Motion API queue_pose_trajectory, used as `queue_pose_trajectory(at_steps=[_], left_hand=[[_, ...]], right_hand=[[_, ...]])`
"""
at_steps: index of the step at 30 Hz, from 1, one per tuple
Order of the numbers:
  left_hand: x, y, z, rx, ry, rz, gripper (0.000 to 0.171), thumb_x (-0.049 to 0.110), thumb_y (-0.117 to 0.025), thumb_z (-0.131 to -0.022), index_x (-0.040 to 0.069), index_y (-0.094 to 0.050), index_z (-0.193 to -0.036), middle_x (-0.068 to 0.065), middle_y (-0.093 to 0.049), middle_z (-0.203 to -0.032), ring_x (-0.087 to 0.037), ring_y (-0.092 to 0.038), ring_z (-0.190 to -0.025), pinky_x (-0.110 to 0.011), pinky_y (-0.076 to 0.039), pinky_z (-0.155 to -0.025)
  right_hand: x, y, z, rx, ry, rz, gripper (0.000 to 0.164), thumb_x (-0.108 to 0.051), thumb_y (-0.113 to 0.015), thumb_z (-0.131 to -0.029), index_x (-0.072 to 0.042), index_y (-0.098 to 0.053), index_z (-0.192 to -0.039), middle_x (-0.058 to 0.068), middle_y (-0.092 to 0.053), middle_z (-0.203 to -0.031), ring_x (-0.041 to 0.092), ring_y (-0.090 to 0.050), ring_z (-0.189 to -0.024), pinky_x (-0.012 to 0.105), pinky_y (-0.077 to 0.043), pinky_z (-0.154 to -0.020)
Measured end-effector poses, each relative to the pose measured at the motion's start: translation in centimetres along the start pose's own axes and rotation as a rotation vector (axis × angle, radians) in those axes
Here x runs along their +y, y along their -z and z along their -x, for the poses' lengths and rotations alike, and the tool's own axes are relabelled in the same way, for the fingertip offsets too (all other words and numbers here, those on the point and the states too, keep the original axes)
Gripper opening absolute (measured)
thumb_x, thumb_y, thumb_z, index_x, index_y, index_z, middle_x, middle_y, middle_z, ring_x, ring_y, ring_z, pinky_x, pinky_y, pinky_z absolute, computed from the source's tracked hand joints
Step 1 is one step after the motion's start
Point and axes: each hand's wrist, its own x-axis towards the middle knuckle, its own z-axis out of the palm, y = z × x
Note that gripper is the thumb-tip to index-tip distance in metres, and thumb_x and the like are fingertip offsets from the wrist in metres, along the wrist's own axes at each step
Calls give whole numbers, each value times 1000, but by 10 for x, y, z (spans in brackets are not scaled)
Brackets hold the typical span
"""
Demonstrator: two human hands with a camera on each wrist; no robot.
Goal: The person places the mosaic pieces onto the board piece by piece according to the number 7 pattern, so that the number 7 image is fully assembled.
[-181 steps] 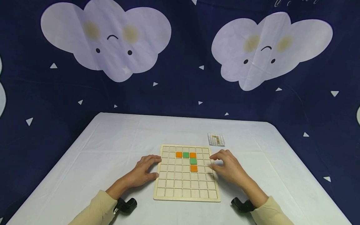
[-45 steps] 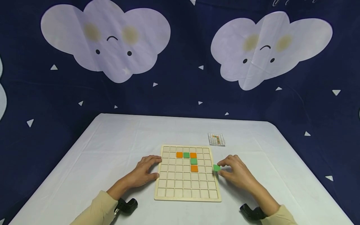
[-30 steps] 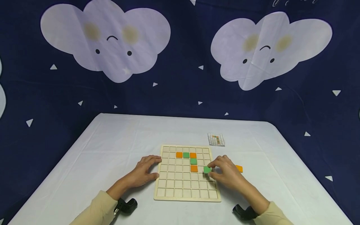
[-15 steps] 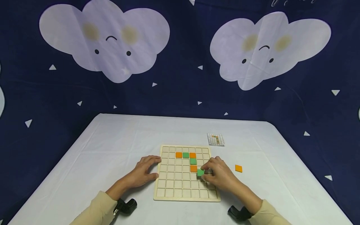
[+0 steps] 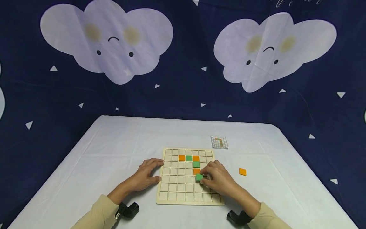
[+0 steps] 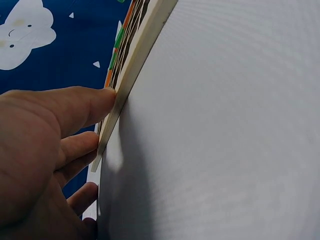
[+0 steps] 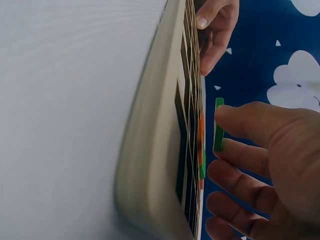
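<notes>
My right hand (image 5: 218, 178) pinches a green square tile (image 5: 199, 178) between thumb and fingertips. In the right wrist view this green tile (image 7: 219, 125) stands a little off the board's surface. It hangs over the wooden grid board (image 5: 177, 187), just below an orange tile (image 5: 196, 171) in the same column. Above that orange one sits another green tile (image 5: 196, 164), under a row of orange, green (image 5: 189, 158) and orange tiles. My left hand (image 5: 144, 176) rests at the board's left edge. The left wrist view shows its thumb (image 6: 95, 102) and fingers touching the board's rim.
A loose orange tile (image 5: 242, 171) lies on the white table (image 5: 120, 143) right of the board. Behind the board's right corner is a small card (image 5: 219, 142) printed with a coloured grid pattern. A dark blue cloth (image 5: 183, 95) with clouds hangs behind the table.
My right hand has brought the green tile leftward from beyond the board's right edge to below the column of tiles. The loose orange tile has come into view. My left hand has stayed put.
</notes>
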Motion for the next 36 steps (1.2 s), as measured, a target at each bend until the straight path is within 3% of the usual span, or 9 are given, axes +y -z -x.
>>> queue_pose_trajectory(at_steps=[14, 36], left_hand=[[0, 0, -1, -13, 30, 18, 50, 19, -68, -84, 9, -52, -131, -5, -44, -143, -34, -29, -136, -60, -18, -107], [0, 0, -1, -17, 32, 15, 51, 19, -68, -84, 9, -52, -131, -5, -43, -143, -33, -30, -135, -59, -19, -108]], right_hand=[[-4, -5, -3, -46, -6, 36, 18, -27, -77, -75, -18, -71, -90, -11, -56, -83, 4, -39, -79, 25, -35, -73], [-4, -7, -1, -19, 43, 88, 21, -29, -79, -72, -18, -71, -89, -9, -59, -84, 5, -40, -79, 25, -36, -72]])
